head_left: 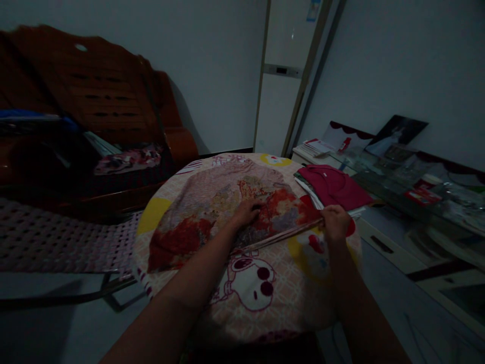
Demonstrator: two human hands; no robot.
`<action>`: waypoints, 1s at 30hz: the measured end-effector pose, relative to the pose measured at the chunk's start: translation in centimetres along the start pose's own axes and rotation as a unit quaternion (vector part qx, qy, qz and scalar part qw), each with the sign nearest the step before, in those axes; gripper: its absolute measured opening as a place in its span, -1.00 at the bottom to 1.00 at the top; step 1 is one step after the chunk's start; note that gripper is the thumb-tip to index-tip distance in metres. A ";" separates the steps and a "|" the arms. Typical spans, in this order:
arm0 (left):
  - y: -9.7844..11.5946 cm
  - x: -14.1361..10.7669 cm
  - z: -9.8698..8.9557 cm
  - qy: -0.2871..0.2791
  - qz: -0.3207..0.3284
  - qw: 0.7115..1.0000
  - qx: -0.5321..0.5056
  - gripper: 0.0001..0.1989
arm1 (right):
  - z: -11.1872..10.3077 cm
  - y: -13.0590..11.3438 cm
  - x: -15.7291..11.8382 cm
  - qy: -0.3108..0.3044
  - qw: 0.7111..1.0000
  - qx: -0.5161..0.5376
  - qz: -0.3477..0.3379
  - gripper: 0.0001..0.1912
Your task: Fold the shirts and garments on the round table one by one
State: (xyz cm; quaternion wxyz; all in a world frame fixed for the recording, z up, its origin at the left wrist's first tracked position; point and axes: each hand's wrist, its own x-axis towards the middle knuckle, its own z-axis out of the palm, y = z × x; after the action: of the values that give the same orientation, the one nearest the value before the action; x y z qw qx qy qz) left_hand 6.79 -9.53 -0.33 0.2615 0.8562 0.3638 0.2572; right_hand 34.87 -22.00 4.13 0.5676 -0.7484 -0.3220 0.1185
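A patterned shirt [227,205] in pink-grey, red and tan lies spread over a round table with a cartoon-print cover [303,296]. My left hand [247,212] rests on the middle of the shirt, palm down, its fingers loosely stretched over the fabric. At the shirt's near right corner, my right hand [336,221] pinches the hem edge, which runs in a straight line back toward my left forearm. Just beyond the right hand sits a pile of folded clothes with a dark pink garment [333,186] on top.
A wooden sofa [109,96] with clothes on it stands at the back left, and a woven chair [68,237] is left of the table. To the right runs a low cabinet [390,247] with glass and clutter. A tall white air conditioner [282,101] stands behind.
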 end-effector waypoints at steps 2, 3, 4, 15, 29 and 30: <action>0.0 0.0 0.0 -0.012 0.007 1.000 0.018 -0.55 | -0.8 0.2 -0.3 -0.015 0.979 -0.191 -0.069 -0.93; 0.1 0.0 -0.1 -0.015 0.009 1.000 0.024 -0.55 | -1.1 0.3 -0.5 -0.032 0.953 -0.283 -0.101 -0.95; 0.1 0.0 -0.1 -0.016 0.009 0.999 0.028 -0.55 | -1.3 0.4 -0.8 -0.051 0.922 -0.362 -0.126 -0.97; 1.2 -3.2 -5.2 -0.066 -0.047 0.997 0.017 -0.65 | -2.4 -0.6 -2.1 -0.143 0.821 -0.515 -0.201 -0.77; 5.9 -10.2 -5.4 -0.199 -0.035 0.977 0.070 -0.92 | 4.2 -2.9 -10.2 -0.485 0.767 -0.216 -0.360 -0.91; 6.0 -10.3 -5.5 -0.188 -0.031 0.979 0.073 -0.95 | 4.2 -3.1 -10.2 -0.484 0.774 -0.214 -0.349 -0.90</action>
State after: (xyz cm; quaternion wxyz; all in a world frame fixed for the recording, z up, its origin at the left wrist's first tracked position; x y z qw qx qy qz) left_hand 0.04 -19.48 4.89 0.2702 0.8942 0.3525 0.0564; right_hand 23.74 -24.58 3.67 0.1645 -0.5308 -0.8102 0.1864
